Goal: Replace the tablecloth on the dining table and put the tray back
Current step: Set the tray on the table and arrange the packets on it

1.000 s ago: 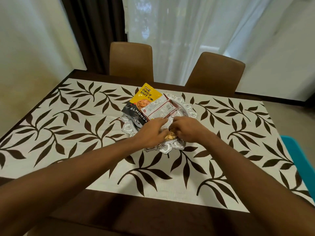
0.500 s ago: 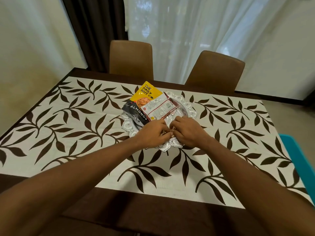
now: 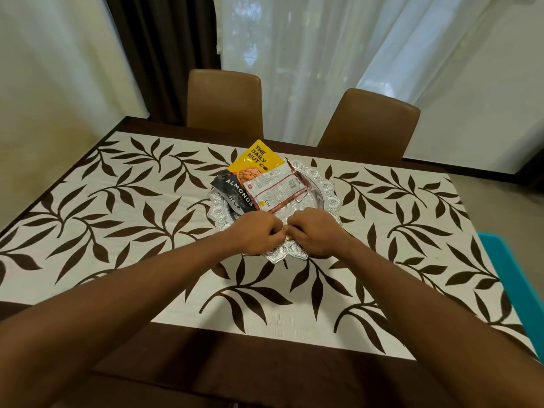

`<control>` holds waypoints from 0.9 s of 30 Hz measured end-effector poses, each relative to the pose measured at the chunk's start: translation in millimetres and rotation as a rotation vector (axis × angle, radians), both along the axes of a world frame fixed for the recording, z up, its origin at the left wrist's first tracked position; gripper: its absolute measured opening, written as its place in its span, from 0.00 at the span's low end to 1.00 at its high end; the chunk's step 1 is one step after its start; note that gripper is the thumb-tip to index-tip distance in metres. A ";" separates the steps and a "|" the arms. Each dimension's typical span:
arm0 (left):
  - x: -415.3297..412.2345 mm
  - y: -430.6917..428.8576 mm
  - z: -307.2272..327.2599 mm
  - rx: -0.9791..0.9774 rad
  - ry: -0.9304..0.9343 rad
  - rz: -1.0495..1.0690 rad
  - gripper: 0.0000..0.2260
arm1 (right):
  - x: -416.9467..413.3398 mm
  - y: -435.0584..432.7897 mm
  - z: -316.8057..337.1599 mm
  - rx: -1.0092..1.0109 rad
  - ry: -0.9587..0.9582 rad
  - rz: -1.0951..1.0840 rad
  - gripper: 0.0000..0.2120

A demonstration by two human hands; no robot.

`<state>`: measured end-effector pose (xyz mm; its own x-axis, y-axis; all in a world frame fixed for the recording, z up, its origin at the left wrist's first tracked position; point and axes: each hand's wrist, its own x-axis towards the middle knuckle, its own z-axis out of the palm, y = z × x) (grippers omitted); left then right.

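Vs 1 s ago, left hand & right hand have closed in, fingers curled, pinching small gold item at near rim of tray, which sits mid-tabletop on the new tablecloth, so task prob. nearly done.

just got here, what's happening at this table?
A person has the left hand and right hand close together, fingers curled, at the near rim of the ornate silver tray. A small golden item shows between them; whether they pinch it or the rim is unclear. The tray sits mid-table on the cream tablecloth with brown leaf print, which lies flat. A yellow nut pouch, a black almonds pouch and a white-and-pink packet lie on the tray.
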<state>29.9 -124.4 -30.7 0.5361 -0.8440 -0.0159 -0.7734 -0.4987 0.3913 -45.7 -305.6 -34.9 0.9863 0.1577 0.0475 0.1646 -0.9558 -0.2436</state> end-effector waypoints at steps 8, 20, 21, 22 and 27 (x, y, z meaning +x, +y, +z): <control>9.3 1.2 2.5 0.080 -0.006 -0.012 0.17 | 16.7 2.3 4.9 -0.037 0.128 -0.091 0.24; 19.5 -7.9 11.6 -0.148 0.183 0.201 0.24 | 40.5 5.1 10.2 0.271 0.030 -0.332 0.25; 18.5 -11.0 17.8 -0.209 0.267 0.267 0.24 | 43.7 5.6 12.8 0.353 0.024 -0.397 0.25; 18.0 -14.9 25.3 -0.290 0.376 0.358 0.23 | 46.8 5.9 15.9 0.455 0.027 -0.469 0.25; 22.4 -24.3 48.7 -0.752 1.309 0.850 0.20 | 52.9 11.0 35.8 1.481 0.214 -0.877 0.15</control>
<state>52.3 -148.7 18.0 0.7529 -0.3818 -0.5360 0.5818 0.0055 0.8133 7.2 -294.6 0.9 0.7555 -0.4375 -0.4876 -0.3885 0.3001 -0.8712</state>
